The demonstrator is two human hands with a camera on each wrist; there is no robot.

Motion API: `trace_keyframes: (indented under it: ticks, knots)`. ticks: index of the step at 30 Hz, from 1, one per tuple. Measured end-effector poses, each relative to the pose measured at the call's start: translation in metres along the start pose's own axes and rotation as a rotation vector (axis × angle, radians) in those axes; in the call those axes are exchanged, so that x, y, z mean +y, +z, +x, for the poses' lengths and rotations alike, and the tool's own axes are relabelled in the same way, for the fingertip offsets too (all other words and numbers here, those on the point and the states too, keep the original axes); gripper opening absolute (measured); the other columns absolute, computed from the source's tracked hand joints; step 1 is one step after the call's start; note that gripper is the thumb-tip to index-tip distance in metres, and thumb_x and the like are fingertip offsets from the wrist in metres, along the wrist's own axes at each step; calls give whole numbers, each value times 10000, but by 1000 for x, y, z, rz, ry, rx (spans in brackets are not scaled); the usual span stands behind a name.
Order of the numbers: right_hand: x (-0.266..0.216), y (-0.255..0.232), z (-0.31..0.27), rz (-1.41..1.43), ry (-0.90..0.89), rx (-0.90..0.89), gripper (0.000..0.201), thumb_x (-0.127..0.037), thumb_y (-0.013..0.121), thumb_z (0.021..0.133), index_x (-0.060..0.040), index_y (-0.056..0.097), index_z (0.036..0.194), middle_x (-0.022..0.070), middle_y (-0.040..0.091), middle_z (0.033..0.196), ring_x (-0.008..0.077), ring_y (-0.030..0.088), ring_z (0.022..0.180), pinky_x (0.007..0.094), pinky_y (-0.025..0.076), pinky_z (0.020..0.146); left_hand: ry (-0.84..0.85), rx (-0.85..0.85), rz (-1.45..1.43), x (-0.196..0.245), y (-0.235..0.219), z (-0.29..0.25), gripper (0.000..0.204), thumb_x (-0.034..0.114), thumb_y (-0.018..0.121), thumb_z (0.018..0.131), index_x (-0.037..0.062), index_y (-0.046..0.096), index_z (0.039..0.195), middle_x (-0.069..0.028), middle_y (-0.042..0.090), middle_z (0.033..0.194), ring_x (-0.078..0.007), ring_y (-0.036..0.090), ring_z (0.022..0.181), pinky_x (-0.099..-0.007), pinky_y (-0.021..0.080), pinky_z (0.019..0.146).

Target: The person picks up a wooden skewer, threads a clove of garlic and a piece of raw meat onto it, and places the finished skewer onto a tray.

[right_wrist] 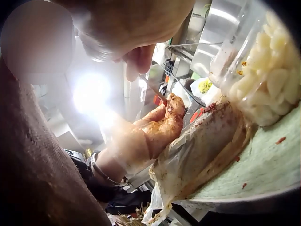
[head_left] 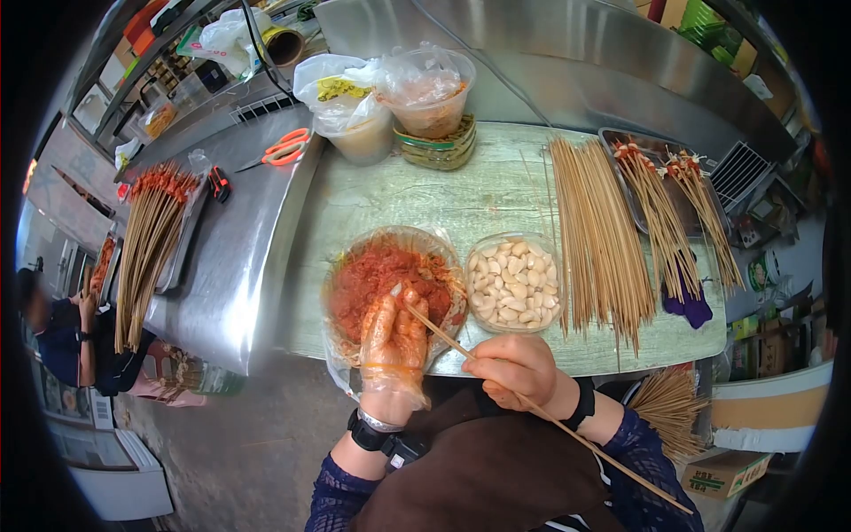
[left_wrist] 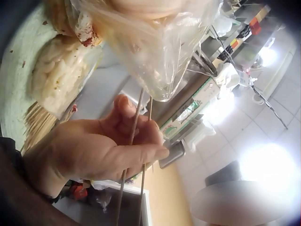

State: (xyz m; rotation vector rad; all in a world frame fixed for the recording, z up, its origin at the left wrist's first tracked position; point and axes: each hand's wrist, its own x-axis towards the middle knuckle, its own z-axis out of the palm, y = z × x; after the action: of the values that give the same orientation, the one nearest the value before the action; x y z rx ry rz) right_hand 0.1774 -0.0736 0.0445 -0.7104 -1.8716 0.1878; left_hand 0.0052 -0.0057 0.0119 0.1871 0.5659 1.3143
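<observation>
My left hand [head_left: 394,341], in a clear plastic glove smeared with red sauce, is over a bowl of red, sauce-coated food [head_left: 368,270]. Its fingers curl around the tip end of thin bamboo skewers [head_left: 612,463]; what else lies in that palm is hidden. With thumb and fingers, my bare right hand [head_left: 514,368] pinches the skewers further down, and their long ends slant past my right forearm. Two sticks show beside the right hand [left_wrist: 94,150] in the left wrist view. Peeled garlic cloves [head_left: 514,282] fill a clear tub right of the bowl.
Bare skewers [head_left: 598,239] lie in a row on the right, beside a tray of loaded skewers [head_left: 656,213]. More loaded skewers [head_left: 151,239] are at left, near orange scissors [head_left: 288,146]. Tubs [head_left: 430,106] stand at the back. Another person [head_left: 66,332] is at far left.
</observation>
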Motion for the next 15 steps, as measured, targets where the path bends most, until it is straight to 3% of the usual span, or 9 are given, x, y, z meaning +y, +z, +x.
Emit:
trace_keyframes:
  ticks: [5,8,11,15]
  knots:
    - [4,8,3,-2,10,6,257,-66,691,748,-29,587,980,114,581,904,245,605,660,314,494,537,135,-12,92,0,-9,6,228,71,560,906,-4,532,1120,-151,598,1076,-247,600,973,-370,517,862]
    - [4,16,8,-32,13,47,133,-101,591,847,-2,634,925,109,602,851,210,591,611,298,478,506,241,-30,239,5,-11,8,250,72,553,911,-13,518,1144,-161,592,1099,-262,604,978,-380,519,865]
    - [-1,16,9,-32,117,-11,170,-52,585,818,10,627,971,118,608,863,223,603,641,308,491,532,316,-83,316,9,-8,5,287,72,542,918,-31,496,1181,-165,588,1111,-271,604,987,-385,516,870]
    - [1,17,11,25,133,-22,381,7,652,695,-13,607,1073,134,587,929,253,623,741,303,515,598,340,-117,344,7,-14,7,319,69,525,925,-46,469,1218,-164,585,1111,-273,602,994,-383,511,878]
